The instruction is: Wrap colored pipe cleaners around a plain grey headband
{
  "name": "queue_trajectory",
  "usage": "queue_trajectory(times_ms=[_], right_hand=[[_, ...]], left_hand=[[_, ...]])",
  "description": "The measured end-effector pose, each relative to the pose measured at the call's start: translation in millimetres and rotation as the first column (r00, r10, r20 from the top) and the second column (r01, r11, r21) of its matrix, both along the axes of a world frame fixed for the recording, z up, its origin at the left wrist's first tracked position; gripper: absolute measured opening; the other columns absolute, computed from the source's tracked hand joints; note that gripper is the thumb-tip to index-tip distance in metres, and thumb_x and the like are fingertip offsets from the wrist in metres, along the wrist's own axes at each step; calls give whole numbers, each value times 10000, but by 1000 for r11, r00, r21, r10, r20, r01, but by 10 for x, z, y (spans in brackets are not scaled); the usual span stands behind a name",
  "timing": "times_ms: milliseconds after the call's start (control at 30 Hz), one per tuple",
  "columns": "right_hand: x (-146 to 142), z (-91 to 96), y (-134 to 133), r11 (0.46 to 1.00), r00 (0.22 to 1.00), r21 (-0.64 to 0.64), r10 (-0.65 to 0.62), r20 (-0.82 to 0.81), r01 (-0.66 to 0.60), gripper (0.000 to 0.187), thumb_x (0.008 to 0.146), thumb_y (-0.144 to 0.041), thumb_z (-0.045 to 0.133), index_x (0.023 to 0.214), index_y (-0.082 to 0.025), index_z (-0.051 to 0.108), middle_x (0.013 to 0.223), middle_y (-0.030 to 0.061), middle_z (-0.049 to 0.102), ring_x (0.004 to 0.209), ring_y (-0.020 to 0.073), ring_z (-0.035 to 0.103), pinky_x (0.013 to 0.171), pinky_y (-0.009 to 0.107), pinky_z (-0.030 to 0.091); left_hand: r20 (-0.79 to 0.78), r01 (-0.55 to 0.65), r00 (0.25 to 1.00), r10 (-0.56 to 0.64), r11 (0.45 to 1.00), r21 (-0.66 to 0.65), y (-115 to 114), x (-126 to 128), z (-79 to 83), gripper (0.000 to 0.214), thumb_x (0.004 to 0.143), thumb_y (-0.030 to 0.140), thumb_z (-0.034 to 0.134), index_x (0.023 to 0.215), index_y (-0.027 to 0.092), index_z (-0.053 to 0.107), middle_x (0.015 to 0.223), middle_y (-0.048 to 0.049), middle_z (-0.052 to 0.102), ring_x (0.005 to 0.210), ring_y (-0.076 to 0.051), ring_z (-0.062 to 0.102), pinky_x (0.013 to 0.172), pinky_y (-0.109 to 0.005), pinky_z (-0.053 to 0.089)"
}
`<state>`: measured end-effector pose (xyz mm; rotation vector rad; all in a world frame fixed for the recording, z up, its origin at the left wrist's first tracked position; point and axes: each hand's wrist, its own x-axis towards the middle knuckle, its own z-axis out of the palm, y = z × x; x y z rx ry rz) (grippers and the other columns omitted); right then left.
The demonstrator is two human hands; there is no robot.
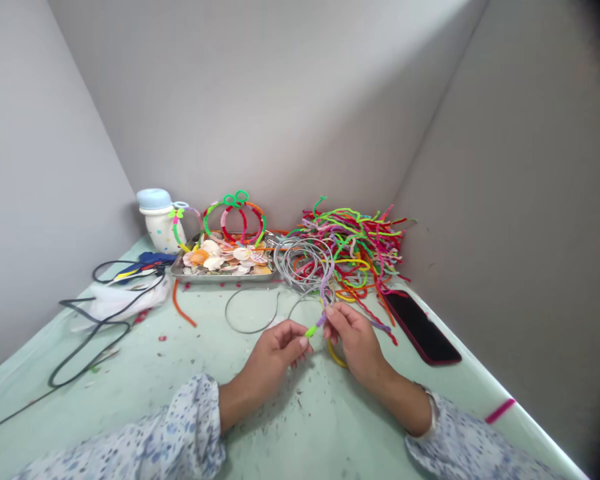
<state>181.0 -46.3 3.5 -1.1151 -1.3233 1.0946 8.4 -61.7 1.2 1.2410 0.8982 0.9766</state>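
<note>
Above the middle of the table, my left hand (280, 350) pinches a short piece wrapped in lime-green pipe cleaner (311, 331) between thumb and fingers. Close beside it, my right hand (353, 337) is closed on a purple pipe cleaner (321, 321), which meets the green at the fingertips. A loose purple length rises from the right fingers toward the wire coil. Below the right hand a yellow fuzzy curve (336, 357) shows; whether it joins the held piece is hidden by the fingers.
Behind my hands are a coil of grey wire hoops (305, 263) and a heap of coloured pipe cleaners (360, 240). A metal tray (225, 278) holds shells and wrapped hoops. A lidded cup (161, 227), black cable (95, 325) and phone (424, 327) lie around; walls enclose the table.
</note>
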Motion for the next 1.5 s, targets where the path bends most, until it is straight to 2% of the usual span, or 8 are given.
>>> queue_trajectory(times_ms=[433,767,900,1000,1167,1300,1367,1500], right_hand=[[-8,4,-20,998,990,-2,69,-125,-70,341,893,-493,558,739,-189,572,603,-8,603,532,128,499,541,251,398],[-30,99,-55,994,996,-63,84,-25,-85,371,857,-496,606,651,-199,520,532,-34,560,450,100,429,459,226,347],[-32,89,-50,991,990,-56,119,-81,-124,319,869,-484,595,764,-184,583,586,-10,613,508,113,495,505,227,393],[-47,83,-75,987,982,-14,155,-104,-157,289,871,-471,592,883,-184,615,635,-7,619,558,129,526,537,236,416],[-61,50,-126,989,991,57,134,21,-135,242,899,-399,570,764,-199,595,635,-22,576,572,132,511,567,245,415],[-77,11,-163,972,972,184,107,208,-146,228,918,-318,559,725,-203,592,687,-13,537,649,147,526,620,254,425],[-96,-2,-187,958,950,227,107,293,-178,217,918,-290,563,724,-201,601,698,-6,534,654,149,519,622,261,416],[-126,-10,-230,941,923,265,99,373,-208,224,925,-277,554,720,-202,605,692,0,540,643,152,513,608,270,400]], left_hand=[[28,-58,998,60,995,-76,-21,26,4,181,772,295,687,862,145,638,680,-9,670,556,-102,517,561,-228,410],[-4,-6,1000,6,999,-43,-38,13,-1,215,760,345,721,809,144,660,682,-11,653,571,-107,503,551,-226,386],[6,-33,999,34,997,-65,-25,12,19,211,768,332,715,849,144,665,700,-15,663,577,-110,519,563,-230,407],[4,-45,999,45,999,-26,-21,7,18,207,795,325,696,891,143,681,730,-23,669,592,-112,524,576,-232,417],[-30,-7,999,9,998,62,-51,-21,-8,200,848,332,657,947,160,685,816,-38,682,700,-144,571,656,-249,447],[-106,-139,981,164,967,212,-70,-47,34,220,855,335,655,1024,195,663,972,-56,661,892,-199,593,789,-290,465],[-131,-181,966,224,943,279,-70,-52,67,171,840,319,671,950,188,677,925,-47,634,872,-198,585,782,-289,460],[-138,-173,963,230,926,335,-69,-50,100,129,834,292,672,784,174,688,814,-34,600,809,-187,565,744,-277,443]])
